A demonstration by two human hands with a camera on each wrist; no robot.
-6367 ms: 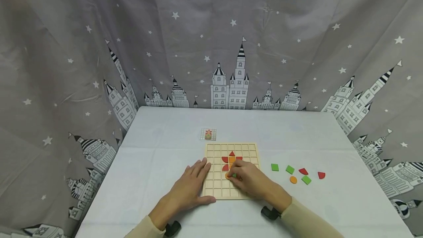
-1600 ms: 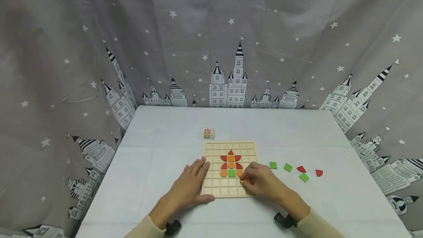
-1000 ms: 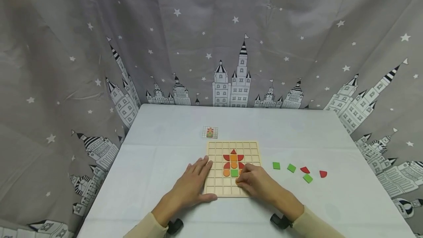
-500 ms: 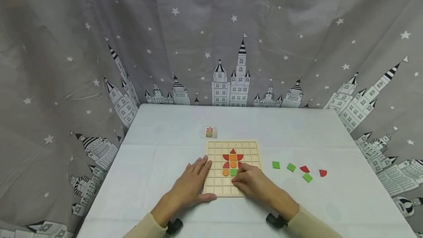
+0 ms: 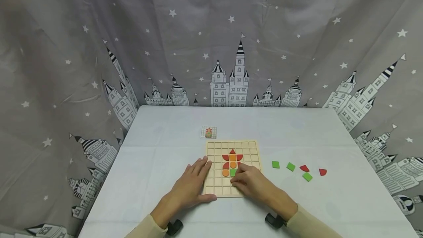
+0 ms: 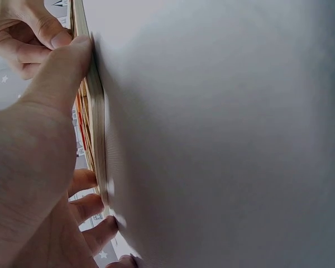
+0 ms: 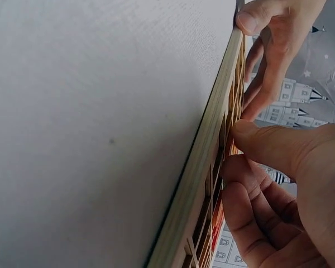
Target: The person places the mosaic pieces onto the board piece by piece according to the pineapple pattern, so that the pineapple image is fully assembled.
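A wooden grid board (image 5: 216,189) lies on the table. On it stand a red triangle tile (image 5: 232,151), an orange square tile (image 5: 232,157), red quarter-circle tiles, an orange round tile (image 5: 226,172) and a green square tile (image 5: 232,172). My left hand (image 5: 191,183) rests along the board's left edge, fingers extended, thumb at the front corner. With thumb and fingertips, my right hand (image 5: 252,183) pinches another orange round tile, mostly hidden, at the row below the green square. This hand also covers the board's right part. In the right wrist view, orange shows by the thumb (image 7: 257,137).
Right of the board lie green square tiles (image 5: 275,164) and two red quarter-circle tiles (image 5: 322,172). A small pattern card (image 5: 208,132) sits behind the board. A grey castle-print curtain (image 5: 198,39) hangs beyond the table's far edge.
Orange round tiles have been set down either side of the green square, and the loose one has left the table. My right hand has slid left with a round tile; my left stays.
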